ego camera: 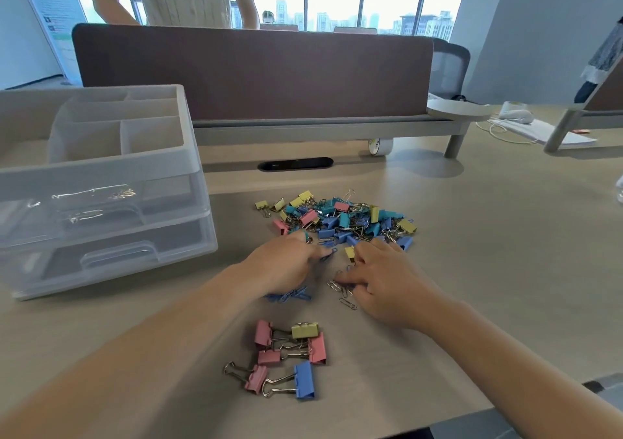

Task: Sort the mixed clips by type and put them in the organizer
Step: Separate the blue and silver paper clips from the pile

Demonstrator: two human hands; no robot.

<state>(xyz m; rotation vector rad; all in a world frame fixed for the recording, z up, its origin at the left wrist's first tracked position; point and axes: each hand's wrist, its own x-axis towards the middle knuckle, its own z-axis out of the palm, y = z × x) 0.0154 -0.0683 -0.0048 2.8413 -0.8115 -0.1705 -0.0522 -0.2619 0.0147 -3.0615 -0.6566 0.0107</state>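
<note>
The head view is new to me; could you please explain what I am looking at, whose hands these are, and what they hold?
There is no machine here. A person wears one wide-angle camera on the head, looking forward and down, so the two bare arms reaching in from below are that person's own. On the desk lies a mixed pile of coloured binder clips. Nearer the camera, a small group of binder clips in pink, yellow and blue is set apart. The left hand is over some blue paper clips; it is blurred, so I cannot tell whether it grips them. The right hand rests with spread fingers on a few silver paper clips. At the left stands the clear organizer, with drawers and a divided tray on top.
</note>
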